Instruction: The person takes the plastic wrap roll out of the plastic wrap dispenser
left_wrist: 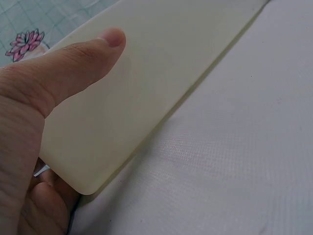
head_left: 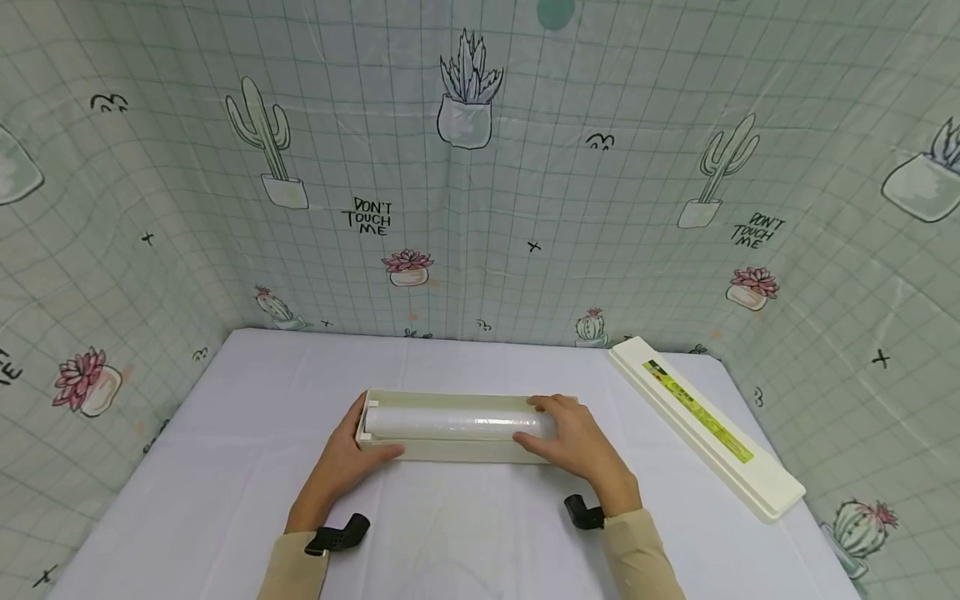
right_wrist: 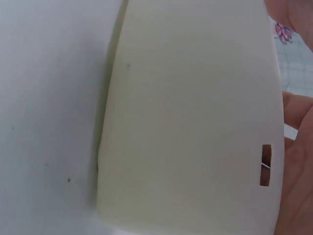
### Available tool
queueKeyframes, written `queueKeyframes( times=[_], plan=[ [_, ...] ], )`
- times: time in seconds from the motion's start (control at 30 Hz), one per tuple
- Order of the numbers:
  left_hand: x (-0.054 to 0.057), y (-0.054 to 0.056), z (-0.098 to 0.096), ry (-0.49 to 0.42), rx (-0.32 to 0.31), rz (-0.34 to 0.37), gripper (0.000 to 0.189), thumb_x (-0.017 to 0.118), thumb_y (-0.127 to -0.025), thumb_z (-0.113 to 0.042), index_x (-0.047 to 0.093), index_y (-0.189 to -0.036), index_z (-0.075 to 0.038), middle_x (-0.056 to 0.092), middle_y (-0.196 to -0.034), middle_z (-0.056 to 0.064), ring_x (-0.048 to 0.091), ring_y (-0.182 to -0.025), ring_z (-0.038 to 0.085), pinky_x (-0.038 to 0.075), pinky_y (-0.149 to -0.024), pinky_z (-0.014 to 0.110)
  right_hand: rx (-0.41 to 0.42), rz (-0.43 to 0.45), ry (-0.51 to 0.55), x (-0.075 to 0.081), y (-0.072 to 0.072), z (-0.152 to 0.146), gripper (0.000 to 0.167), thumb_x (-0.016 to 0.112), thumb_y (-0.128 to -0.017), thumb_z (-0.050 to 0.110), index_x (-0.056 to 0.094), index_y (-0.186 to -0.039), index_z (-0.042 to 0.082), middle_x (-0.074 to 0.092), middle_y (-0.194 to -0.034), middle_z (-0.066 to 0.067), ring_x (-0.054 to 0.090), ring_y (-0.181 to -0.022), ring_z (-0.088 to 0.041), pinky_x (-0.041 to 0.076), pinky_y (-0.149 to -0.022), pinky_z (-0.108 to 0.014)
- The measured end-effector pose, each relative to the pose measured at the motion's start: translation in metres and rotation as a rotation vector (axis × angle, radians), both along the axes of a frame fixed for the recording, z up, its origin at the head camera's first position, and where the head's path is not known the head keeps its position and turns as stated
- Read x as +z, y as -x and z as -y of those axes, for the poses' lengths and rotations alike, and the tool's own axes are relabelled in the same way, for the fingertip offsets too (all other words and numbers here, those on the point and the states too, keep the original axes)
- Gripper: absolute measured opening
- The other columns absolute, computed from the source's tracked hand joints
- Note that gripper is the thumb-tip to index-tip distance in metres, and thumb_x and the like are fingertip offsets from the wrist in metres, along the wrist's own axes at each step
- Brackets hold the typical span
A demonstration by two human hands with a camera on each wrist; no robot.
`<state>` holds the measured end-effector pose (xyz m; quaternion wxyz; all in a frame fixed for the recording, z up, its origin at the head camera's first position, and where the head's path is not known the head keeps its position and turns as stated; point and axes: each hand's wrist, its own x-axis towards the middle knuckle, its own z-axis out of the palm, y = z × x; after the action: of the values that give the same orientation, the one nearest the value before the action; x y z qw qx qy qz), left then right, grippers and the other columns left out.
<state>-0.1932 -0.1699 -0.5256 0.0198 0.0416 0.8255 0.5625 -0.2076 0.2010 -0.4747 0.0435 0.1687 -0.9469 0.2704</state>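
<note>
A cream cling film dispenser (head_left: 457, 451) lies lengthwise on the table with its top off, a white shiny roll of cling film (head_left: 450, 423) inside it. My left hand (head_left: 347, 457) grips the dispenser's left end. In the left wrist view the thumb (left_wrist: 88, 66) lies along the front wall and the other fingers reach round the end. At the right end, my right hand (head_left: 572, 437) holds the roll, thumb on its near side and fingers over the far side. Through a slot in the front wall (right_wrist: 195, 122), skin shows in the right wrist view.
The dispenser's long cream lid (head_left: 720, 467), with a yellow-green label, lies slantwise on the right of the table. A white cloth (head_left: 450, 533) covers the table. Patterned fabric walls (head_left: 465, 208) with cactus drawings stand behind and at both sides.
</note>
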Motion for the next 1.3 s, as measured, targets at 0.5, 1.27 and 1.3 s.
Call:
queueKeyframes(
  times=[0.5, 1.27, 1.3],
  plan=[
    [0.000, 0.000, -0.004, 0.011, -0.003, 0.009, 0.108, 0.089, -0.081, -0.031, 0.022, -0.164, -0.015, 0.051, -0.149, 0.014, 0.053, -0.125, 0.030, 0.041, -0.109, 0.053, 0.041, 0.037, -0.054, 0.005, 0.006, 0.001, 0.049, 0.074, -0.091, 0.044, 0.073, -0.123, 0.007, 0.073, -0.126, -0.010, 0.062, -0.121, -0.036, 0.046, -0.105, -0.054],
    [0.000, -0.003, -0.001, 0.006, 0.015, 0.015, 0.109, 0.091, -0.080, -0.029, 0.023, -0.164, -0.016, 0.052, -0.148, 0.013, 0.054, -0.123, 0.029, 0.042, -0.107, 0.052, 0.116, 0.269, -0.056, 0.011, 0.025, 0.013, 0.048, 0.079, -0.088, 0.046, 0.072, -0.120, 0.010, 0.073, -0.110, -0.003, 0.062, -0.094, -0.015, 0.052, -0.091, -0.042],
    [-0.001, -0.002, -0.001, 0.007, 0.014, 0.013, 0.109, 0.090, -0.080, -0.030, 0.023, -0.164, -0.016, 0.051, -0.149, 0.013, 0.053, -0.123, 0.029, 0.042, -0.107, 0.052, 0.117, 0.269, -0.060, 0.012, 0.025, 0.014, 0.048, 0.080, -0.088, 0.046, 0.072, -0.119, 0.010, 0.073, -0.109, -0.003, 0.062, -0.094, -0.015, 0.052, -0.091, -0.042]
  ],
)
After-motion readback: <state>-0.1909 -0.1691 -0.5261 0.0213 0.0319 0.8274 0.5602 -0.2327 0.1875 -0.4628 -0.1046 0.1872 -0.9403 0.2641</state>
